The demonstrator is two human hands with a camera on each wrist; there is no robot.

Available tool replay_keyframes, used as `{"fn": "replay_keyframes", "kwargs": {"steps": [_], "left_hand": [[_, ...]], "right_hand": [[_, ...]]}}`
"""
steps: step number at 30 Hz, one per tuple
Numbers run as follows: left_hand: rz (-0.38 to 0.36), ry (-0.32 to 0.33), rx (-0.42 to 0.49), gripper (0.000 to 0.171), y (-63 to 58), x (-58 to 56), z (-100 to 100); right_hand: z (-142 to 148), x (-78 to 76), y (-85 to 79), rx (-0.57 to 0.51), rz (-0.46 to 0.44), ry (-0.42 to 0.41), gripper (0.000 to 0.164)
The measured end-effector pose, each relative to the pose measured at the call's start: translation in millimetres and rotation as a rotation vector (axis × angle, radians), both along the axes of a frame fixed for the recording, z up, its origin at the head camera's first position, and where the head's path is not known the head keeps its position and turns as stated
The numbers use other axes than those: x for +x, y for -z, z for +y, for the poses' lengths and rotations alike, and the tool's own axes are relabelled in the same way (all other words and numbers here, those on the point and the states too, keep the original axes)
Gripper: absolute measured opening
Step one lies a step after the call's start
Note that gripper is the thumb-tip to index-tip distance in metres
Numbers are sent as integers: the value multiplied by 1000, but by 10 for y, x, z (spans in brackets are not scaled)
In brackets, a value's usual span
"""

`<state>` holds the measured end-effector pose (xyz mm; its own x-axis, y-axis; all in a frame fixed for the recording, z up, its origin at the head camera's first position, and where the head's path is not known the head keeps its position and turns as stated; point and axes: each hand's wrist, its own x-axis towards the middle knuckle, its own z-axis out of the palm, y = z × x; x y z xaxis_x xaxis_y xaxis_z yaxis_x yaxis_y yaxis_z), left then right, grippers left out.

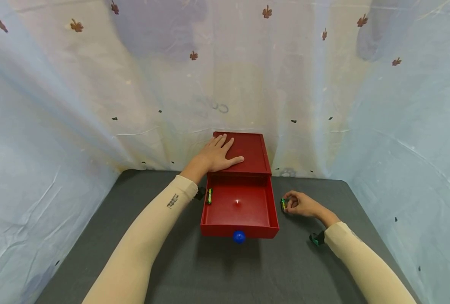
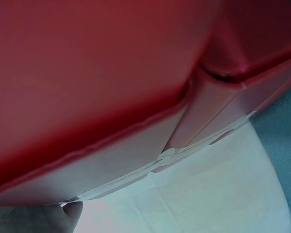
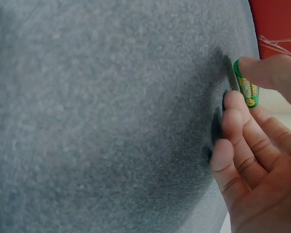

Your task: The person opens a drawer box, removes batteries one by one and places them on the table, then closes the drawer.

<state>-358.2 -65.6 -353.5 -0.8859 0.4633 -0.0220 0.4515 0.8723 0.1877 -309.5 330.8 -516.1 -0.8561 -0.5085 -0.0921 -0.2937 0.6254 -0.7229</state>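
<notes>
My left hand (image 1: pixel 216 156) rests with spread fingers on the top of a red drawer box (image 1: pixel 250 152). Below it, the red drawer (image 1: pixel 253 211) is pulled out, with a blue round knob (image 1: pixel 239 237) on its front. One small green-and-yellow battery (image 1: pixel 210 196) lies along the drawer's left wall. To the right of the drawer, my right hand (image 1: pixel 302 205) pinches another green-and-yellow battery (image 3: pixel 247 85) between thumb and index finger, close over the grey table. In the left wrist view, the red box side (image 2: pixel 87 73) fills most of the picture.
The grey table surface (image 1: pixel 164 270) spreads around the box. Pale patterned sheeting (image 1: pixel 164 84) hangs behind and on both sides, close to the back of the box. A dark wrist strap (image 1: pixel 317 238) sits by the right cuff.
</notes>
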Motion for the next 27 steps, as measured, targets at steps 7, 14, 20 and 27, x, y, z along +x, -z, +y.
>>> {"fn": "replay_keyframes", "kwargs": {"steps": [7,14,20,27], "left_hand": [[4,8,-7,98,0,-6,0],[3,3,-9,98,2,-9,0],[5,4,-7,99,4,-9,1],[-4,2,-2,98,10,-13,-1]], "right_hand": [[-19,-9,7,16,-20,16,45],[-45,-10,-7,-18,-35,22,48],[-63,16,-22,-42,-43,37,48],[-61,25,-9,-47,-41,31,48]]}}
